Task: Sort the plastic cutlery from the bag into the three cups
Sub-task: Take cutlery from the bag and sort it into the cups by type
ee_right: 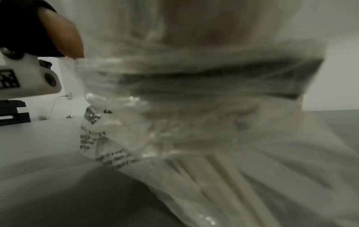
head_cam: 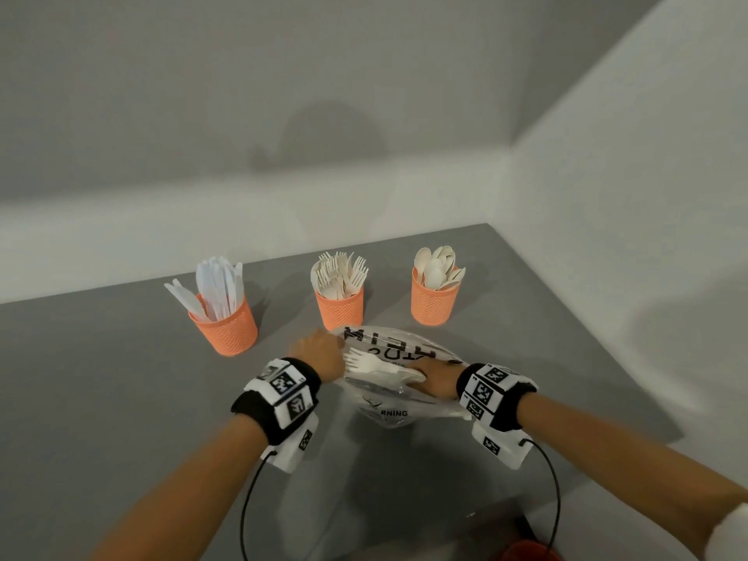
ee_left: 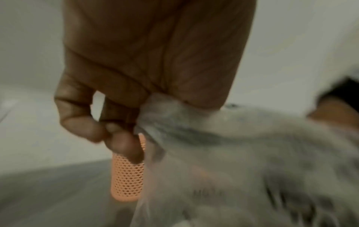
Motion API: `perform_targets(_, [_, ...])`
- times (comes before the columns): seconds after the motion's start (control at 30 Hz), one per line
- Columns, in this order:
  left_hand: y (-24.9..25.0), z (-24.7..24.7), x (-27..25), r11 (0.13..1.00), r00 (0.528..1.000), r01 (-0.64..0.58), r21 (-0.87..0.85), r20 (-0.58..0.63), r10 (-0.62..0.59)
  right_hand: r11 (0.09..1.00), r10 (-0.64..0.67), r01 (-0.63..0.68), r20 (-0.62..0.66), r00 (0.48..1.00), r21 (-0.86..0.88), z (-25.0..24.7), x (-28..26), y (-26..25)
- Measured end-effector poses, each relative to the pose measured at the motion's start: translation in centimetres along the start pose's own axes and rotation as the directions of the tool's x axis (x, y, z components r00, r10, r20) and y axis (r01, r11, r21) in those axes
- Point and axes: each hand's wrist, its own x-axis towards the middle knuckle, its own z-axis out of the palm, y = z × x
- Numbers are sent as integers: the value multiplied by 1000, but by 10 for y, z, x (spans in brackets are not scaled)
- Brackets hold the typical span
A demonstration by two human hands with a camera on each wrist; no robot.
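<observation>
Three orange mesh cups stand in a row at the back of the grey table (head_cam: 101, 378): the left cup (head_cam: 226, 330) holds knives, the middle cup (head_cam: 340, 309) forks, the right cup (head_cam: 435, 303) spoons. In front of them a clear printed bag (head_cam: 388, 402) hangs just above the table. My left hand (head_cam: 319, 354) pinches the bag's left edge (ee_left: 155, 122) between thumb and curled fingers (ee_left: 120, 138). My right hand (head_cam: 435, 380) reaches into the bag's mouth and grips the handle of a white fork (head_cam: 364, 362), tines pointing left. More white cutlery handles (ee_right: 223, 176) lie inside the bag (ee_right: 194, 122).
White walls close in the table at the back and on the right. An orange object (head_cam: 526, 550) sits at the table's near edge, and black cables (head_cam: 556, 491) hang from both wrists. One orange cup (ee_left: 126, 181) shows just beyond my left fingers.
</observation>
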Motion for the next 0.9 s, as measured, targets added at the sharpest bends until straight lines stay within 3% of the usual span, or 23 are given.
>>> perform_targets(0.1, [-13, -12, -9, 904, 986, -166, -395, -36, 165, 971, -35, 53, -78, 996, 235, 0, 0, 5])
perform_targets(0.2, [-20, -11, -9, 668, 986, -164, -726, -134, 97, 926, 14, 56, -184, 983, 372, -3, 3, 2])
perform_targets(0.27, [-21, -6, -7, 612, 993, -121, -782, -107, 59, 899, -28, 137, -257, 966, 417, -7, 6, -5])
perform_targets(0.43, [-6, 1, -9, 551, 998, -66, -832, -44, 53, 715, -59, 308, -385, 921, 628, -25, 2, -42])
perform_targets(0.53, [-8, -3, -10, 660, 979, -165, -732, -203, 20, 605, -36, 407, -487, 873, 684, -42, -3, -60])
perform_targets(0.57, [-8, -5, -11, 657, 957, -204, -726, -288, -22, 579, -19, 432, -519, 855, 691, -48, -4, -65])
perform_targets(0.6, [-9, -7, -13, 595, 926, -246, -765, -366, -88, 539, 7, 457, -546, 837, 707, -54, -5, -70])
perform_targets(0.63, [-9, -9, -16, 476, 901, -280, -834, -400, -171, 474, 43, 481, -565, 824, 738, -59, -5, -76])
perform_targets(0.7, [-8, -10, -21, 137, 913, -279, -951, -306, -268, 335, 101, 529, -588, 803, 780, -69, -3, -87])
perform_targets(0.8, [-6, -5, -26, -300, 977, -125, -946, -65, -202, 234, 142, 582, -620, 772, 779, -74, 3, -110])
perform_targets(0.9, [-1, -3, -30, -547, 993, 51, -835, 100, -59, 185, 119, 605, -629, 768, 774, -69, 8, -130])
